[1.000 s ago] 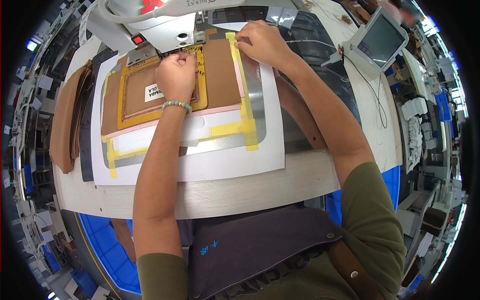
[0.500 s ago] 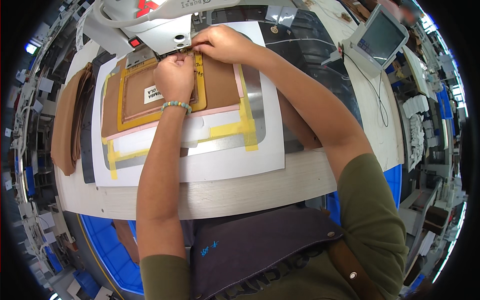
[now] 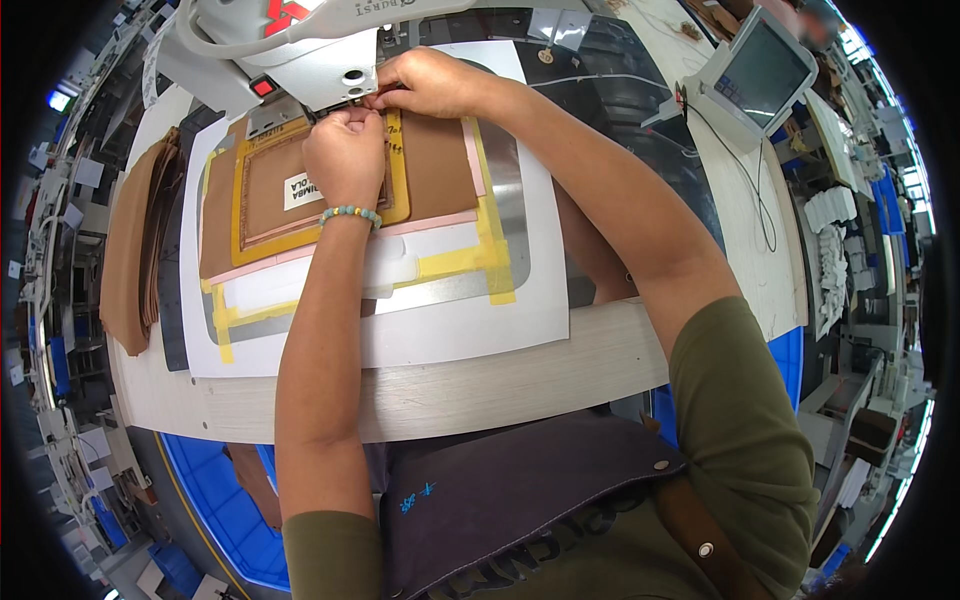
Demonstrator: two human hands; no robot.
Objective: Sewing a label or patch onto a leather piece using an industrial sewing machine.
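right hand [image 3: 430, 82]: moved from yellow tape [image 3: 496, 250] to beside left hand [image 3: 345, 158], both meeting | grips: fingers curled; closure, hold cannot be told | yellow frame [image 3: 397, 178]: on brown sheet [image 3: 440, 160], partly under machine [image 3: 335, 75]

The person's left forearm [image 3: 322, 330] runs straight toward twelve o'clock, ending in a curled left hand [image 3: 345, 155], thumb and fingertips bunched. The right forearm [image 3: 605, 180] slants from a bent elbow [image 3: 690, 275] toward half past ten. The right hand [image 3: 430, 84] sits just beside the left, at its half past one, fingers toward nine; I can't see either fingertip grip clearly.
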